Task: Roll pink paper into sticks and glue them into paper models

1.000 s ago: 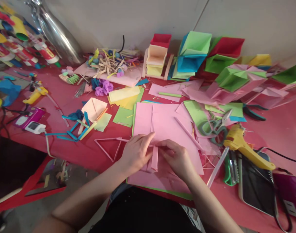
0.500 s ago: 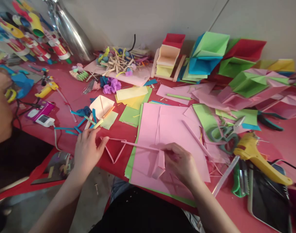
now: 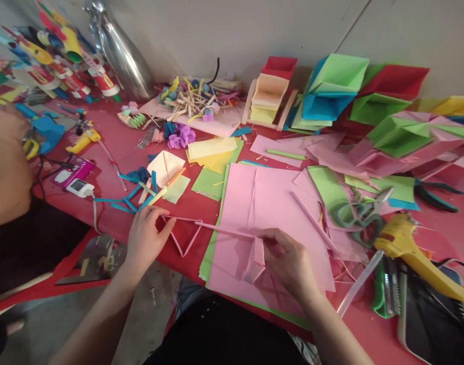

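Note:
A long pink paper strip [image 3: 226,230] runs between my two hands, its left part folded into a thin triangle [image 3: 189,247]. My left hand [image 3: 150,234] pinches the triangle's left corner between thumb and fingers, over the red table's front part. My right hand [image 3: 287,258] grips the strip's right end, where a wider folded pink piece [image 3: 256,260] hangs down; the fingertips are partly hidden. Beneath it lies a stack of pink paper sheets [image 3: 232,203] with green sheets under them.
To the right are green-handled scissors [image 3: 357,215], a yellow glue gun [image 3: 397,235], a green cutter [image 3: 380,289] and a phone-like device [image 3: 425,319]. Blue strips [image 3: 129,203] lie beyond my left hand. Folded paper boxes [image 3: 330,101] stand behind. Another person's arm [image 3: 7,167] is at left.
The view has turned slightly left, so everything sits a little further right. Both my hands keep their hold on the pink strip. At far left, the other person's hand shows more fully.

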### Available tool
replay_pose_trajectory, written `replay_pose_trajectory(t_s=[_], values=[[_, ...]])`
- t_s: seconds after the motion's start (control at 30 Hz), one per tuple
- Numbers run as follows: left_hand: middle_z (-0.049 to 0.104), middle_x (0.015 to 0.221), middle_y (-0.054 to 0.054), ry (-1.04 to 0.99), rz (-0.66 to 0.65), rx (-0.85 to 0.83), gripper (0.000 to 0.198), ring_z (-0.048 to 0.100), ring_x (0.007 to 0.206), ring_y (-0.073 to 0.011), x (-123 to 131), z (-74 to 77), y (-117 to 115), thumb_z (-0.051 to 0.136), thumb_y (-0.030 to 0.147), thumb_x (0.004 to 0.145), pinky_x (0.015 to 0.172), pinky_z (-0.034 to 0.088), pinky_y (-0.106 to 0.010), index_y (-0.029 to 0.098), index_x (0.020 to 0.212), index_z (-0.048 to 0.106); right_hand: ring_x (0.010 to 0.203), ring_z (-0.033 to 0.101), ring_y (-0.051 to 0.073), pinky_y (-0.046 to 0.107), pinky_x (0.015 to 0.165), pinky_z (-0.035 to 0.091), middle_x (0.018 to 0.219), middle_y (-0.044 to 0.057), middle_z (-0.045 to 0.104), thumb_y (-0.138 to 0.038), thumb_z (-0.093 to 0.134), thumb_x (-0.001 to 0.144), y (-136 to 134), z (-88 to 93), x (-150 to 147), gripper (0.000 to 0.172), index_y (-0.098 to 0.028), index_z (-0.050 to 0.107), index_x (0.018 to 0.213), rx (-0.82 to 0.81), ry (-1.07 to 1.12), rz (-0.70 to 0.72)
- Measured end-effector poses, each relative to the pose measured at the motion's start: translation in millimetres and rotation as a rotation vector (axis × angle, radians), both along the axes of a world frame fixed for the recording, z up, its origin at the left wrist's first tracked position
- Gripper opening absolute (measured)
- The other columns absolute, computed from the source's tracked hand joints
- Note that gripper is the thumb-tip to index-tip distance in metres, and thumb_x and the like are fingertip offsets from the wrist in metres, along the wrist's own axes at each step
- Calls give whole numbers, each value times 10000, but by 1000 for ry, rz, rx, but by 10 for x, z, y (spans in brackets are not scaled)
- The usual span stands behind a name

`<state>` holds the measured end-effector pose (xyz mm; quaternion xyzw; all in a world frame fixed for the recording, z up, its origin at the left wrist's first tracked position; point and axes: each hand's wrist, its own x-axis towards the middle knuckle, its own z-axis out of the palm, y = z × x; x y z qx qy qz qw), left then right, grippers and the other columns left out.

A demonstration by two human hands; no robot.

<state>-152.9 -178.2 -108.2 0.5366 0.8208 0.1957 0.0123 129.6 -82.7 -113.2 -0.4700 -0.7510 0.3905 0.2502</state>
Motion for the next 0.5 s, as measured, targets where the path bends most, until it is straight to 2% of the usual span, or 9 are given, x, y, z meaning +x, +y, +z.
replay_pose_trajectory(t_s=[0.2, 0.3, 0.4, 0.5], values=[[560, 902, -35, -118, -40, 71, 73, 573, 887, -197, 60, 125, 74, 533, 265, 800, 772, 461, -298, 198, 771, 532, 691, 597, 125, 222, 638, 445, 782, -27, 628, -118, 504, 729, -3, 8, 30, 196, -241, 603, 844, 10, -13, 3], [565, 947, -44, -172, -27, 140, 91, 575, 882, -185, 61, 184, 108, 547, 263, 792, 787, 467, -302, 192, 848, 546, 676, 584, 121, 217, 631, 437, 770, -26, 623, -112, 501, 723, 4, 38, 30, 202, -236, 607, 843, 46, -23, 3], [595, 926, -37, -378, 50, 251, 169, 590, 832, -157, 62, 217, 138, 555, 260, 795, 777, 479, -286, 193, 950, 545, 663, 578, 120, 216, 618, 434, 762, -19, 622, -125, 498, 732, 11, 70, 20, 181, -225, 607, 836, 55, -26, 15], [630, 825, -10, -653, 95, 294, 180, 613, 775, -140, 113, 241, 170, 601, 272, 770, 735, 495, -255, 199, 931, 566, 664, 581, 124, 218, 617, 438, 767, -12, 628, -133, 497, 732, 13, 80, 16, 175, -218, 609, 837, 57, -27, 20]])
